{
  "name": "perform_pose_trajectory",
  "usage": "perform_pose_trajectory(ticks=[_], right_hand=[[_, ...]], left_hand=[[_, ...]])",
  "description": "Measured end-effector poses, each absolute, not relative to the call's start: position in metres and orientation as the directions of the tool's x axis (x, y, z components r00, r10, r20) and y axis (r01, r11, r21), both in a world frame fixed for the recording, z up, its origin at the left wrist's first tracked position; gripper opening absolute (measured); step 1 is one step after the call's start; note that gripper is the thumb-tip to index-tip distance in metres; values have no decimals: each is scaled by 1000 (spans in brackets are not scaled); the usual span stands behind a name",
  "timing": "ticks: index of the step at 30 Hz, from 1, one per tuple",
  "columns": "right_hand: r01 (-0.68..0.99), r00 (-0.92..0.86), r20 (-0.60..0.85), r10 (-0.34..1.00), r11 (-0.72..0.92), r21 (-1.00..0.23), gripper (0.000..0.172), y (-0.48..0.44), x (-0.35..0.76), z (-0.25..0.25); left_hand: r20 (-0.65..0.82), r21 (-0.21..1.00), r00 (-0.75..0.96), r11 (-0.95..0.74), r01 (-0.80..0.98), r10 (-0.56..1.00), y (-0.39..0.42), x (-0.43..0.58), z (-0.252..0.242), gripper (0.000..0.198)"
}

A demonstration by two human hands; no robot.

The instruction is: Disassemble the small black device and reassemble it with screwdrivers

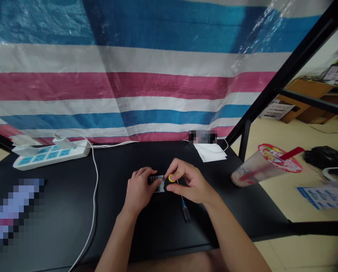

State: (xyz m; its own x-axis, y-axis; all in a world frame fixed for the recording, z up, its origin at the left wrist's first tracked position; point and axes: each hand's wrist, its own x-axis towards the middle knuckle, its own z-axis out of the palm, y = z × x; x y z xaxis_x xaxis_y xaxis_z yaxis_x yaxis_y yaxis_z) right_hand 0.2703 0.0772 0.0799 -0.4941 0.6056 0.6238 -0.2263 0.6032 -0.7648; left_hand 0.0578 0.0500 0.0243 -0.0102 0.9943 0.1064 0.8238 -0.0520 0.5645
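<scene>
A sheet (pixel 163 85) with blue, white and red stripes hangs behind the black desk (pixel 64 211). A white power strip (pixel 52 153) lies at the desk's far left, with a plug in it and a white cable (pixel 94 196) running toward the near edge. A cup (pixel 248 170) with a red straw stands near the right edge. The left hand (pixel 140 187) and right hand (pixel 193 181) meet at the middle. White paper (pixel 210 153) lies beyond them. A screwdriver (pixel 186 212) lies just below the right hand, its shaft partly hidden by the thumb. A flat grey piece (pixel 159 186) sits on the desk between the hands, in the left hand's narrow grip. The right hand's narrow grip holds a yellow round piece (pixel 170 178) beside it.
</scene>
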Motion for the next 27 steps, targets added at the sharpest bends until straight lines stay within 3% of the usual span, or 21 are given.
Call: perform_pose_trajectory(ticks=[2,9,16,23,27], right_hand=[[-216,-476,629,615,611,-762,26,80,270,78],[-288,-577,574,582,512,-809,16,79,275,82],[-250,-486,635,601,600,-760,25,80,271,78],[-306,-593,516,618,419,-855,9,75,273,85],[-259,-497,592,635,542,-799,16,79,270,80]], left_hand=[[113,561,-18,-49,826,993,50,58,24,25],[117,549,-11,-56,834,993,50,58,24,24],[115,554,-2,-62,830,993,53,56,20,25],[118,538,-17,-49,842,993,51,58,24,26],[123,541,-18,-52,840,992,51,58,25,24]])
